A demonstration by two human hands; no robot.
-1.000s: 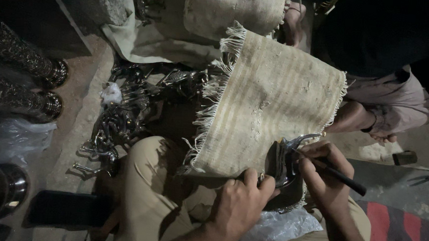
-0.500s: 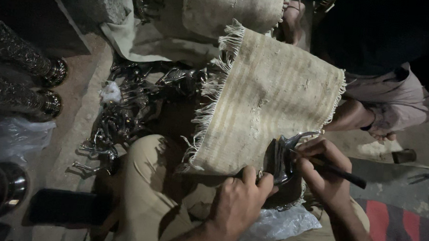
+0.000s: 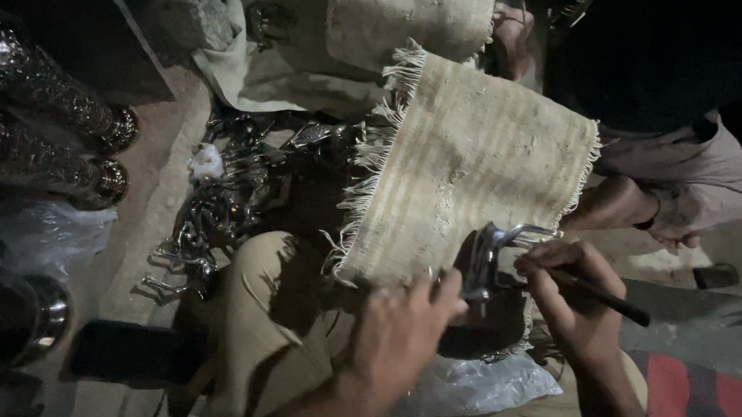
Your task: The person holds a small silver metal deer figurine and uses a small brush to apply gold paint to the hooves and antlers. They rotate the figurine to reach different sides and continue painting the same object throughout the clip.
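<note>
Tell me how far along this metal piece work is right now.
Done so far: hard to tell; two tall ornate metal stands lie at the left. In hand: the left hand steadies a shiny metal piece on the fringed mat, while the right hand works it with a thin dark tool. Left, likely: a pile of similar metal pieces on the floor.

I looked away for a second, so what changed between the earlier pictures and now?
Hardly anything. The left hand slid slightly toward the metal piece, fingers still on it. The right hand keeps the dark tool at the piece, in the same grip. Nothing was picked up or let go; the fringed mat and the pile of metal parts lie as before.
</note>
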